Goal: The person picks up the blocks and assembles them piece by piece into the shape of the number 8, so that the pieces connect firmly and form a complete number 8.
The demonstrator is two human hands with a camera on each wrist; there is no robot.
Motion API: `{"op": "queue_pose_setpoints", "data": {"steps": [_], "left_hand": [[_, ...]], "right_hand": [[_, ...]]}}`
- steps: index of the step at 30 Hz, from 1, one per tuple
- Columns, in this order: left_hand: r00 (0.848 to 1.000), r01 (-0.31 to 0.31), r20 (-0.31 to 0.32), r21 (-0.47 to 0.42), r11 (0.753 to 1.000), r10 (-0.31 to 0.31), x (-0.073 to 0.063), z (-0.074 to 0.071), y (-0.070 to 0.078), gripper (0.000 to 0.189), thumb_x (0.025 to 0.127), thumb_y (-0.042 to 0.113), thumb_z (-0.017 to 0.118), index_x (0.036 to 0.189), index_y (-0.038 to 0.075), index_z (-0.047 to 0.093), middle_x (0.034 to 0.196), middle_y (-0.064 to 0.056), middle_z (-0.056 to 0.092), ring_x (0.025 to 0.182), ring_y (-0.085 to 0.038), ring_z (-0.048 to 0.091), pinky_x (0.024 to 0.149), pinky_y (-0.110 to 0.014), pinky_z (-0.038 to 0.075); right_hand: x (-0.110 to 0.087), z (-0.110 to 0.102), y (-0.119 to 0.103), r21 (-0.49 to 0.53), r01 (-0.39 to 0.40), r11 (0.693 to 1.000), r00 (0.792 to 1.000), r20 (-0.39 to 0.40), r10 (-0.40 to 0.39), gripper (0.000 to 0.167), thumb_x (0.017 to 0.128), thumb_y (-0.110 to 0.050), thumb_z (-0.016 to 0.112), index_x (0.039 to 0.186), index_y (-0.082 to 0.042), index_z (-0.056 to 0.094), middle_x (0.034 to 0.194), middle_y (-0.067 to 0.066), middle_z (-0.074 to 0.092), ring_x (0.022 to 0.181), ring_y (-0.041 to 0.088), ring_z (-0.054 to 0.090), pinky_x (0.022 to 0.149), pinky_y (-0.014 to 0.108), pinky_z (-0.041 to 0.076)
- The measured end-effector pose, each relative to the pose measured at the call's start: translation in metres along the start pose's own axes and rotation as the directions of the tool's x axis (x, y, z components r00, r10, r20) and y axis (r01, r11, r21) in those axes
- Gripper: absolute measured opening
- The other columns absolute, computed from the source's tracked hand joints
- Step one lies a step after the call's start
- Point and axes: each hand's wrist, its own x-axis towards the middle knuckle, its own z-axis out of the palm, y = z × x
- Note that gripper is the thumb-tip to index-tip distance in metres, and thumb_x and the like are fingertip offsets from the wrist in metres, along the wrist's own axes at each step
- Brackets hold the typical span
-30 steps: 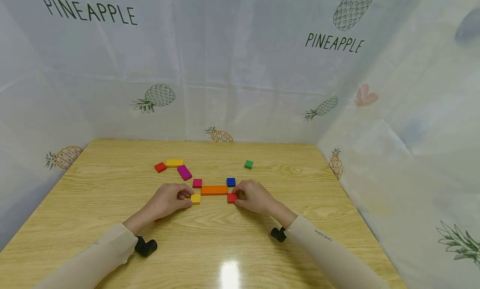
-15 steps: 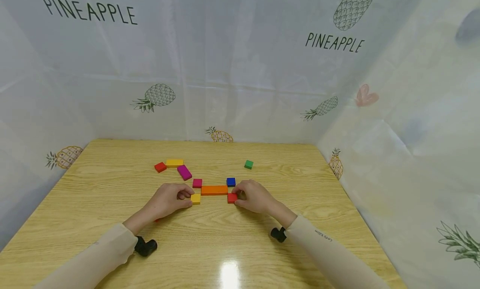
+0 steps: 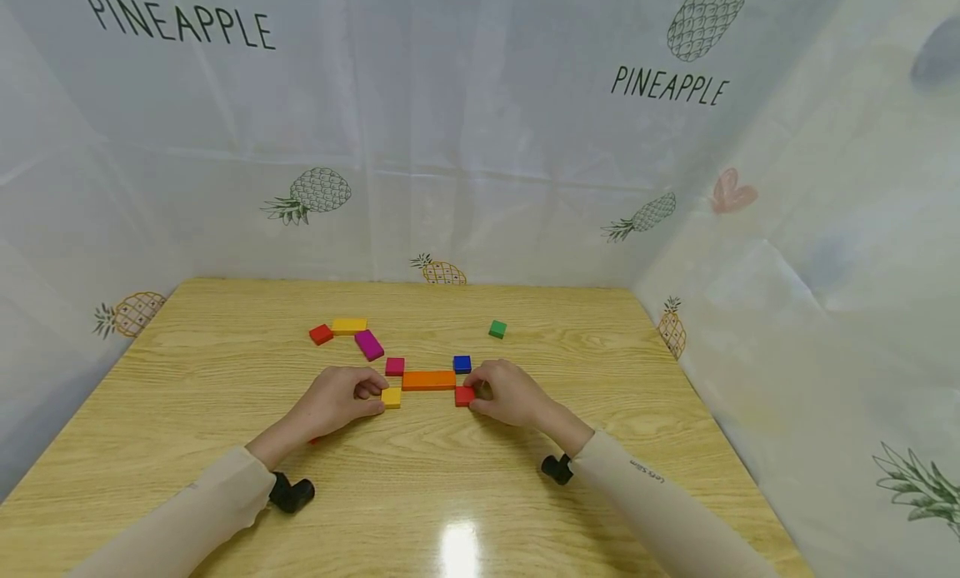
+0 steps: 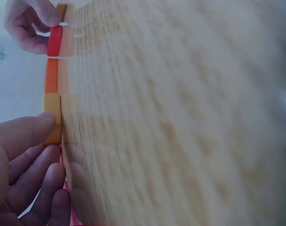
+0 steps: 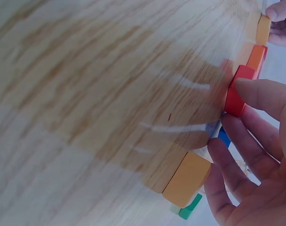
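Observation:
My left hand pinches a small yellow block between thumb and fingers, at the near left corner of a long orange block. At the near right corner, my right hand pinches a red block. A pink block lies by the orange block's far left corner and a blue block by its far right corner. All of these lie on the wooden table. In the right wrist view, an orange-yellow block sits by my curled lower fingers; my hand hides it in the head view.
Farther back on the table lie a red block, a longer yellow block and a purple block on the left. A green block is at the back right. A pineapple-print curtain borders the table.

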Motion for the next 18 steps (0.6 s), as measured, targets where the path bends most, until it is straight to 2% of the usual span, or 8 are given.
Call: {"op": "queue_pose_setpoints", "data": {"steps": [9,18], "left_hand": [[1.000,0.020,0.004,0.005,1.000,-0.020,0.001,0.001,-0.001,0.024,0.090,0.019,0.087,0.112,0.012,0.078,0.097,0.008,0.074,0.085,-0.006,0.065,0.080,-0.026,0.057],[1.000,0.006,-0.001,0.011,1.000,-0.006,0.000,0.000,-0.001,0.023,0.091,0.019,0.087,0.111,0.012,0.078,0.096,0.007,0.074,0.085,-0.007,0.064,0.079,-0.027,0.057]], "right_hand": [[0.000,-0.001,0.002,0.013,0.008,1.000,1.000,0.015,-0.009,0.027,0.093,-0.018,0.084,0.118,-0.008,0.077,0.106,0.004,0.074,0.096,0.022,0.065,0.094,0.040,0.053],[0.000,-0.012,0.005,0.102,-0.035,0.994,0.999,0.023,0.033,0.033,0.097,-0.016,0.080,0.127,-0.005,0.073,0.118,0.007,0.074,0.106,0.024,0.068,0.095,0.041,0.057]]}}
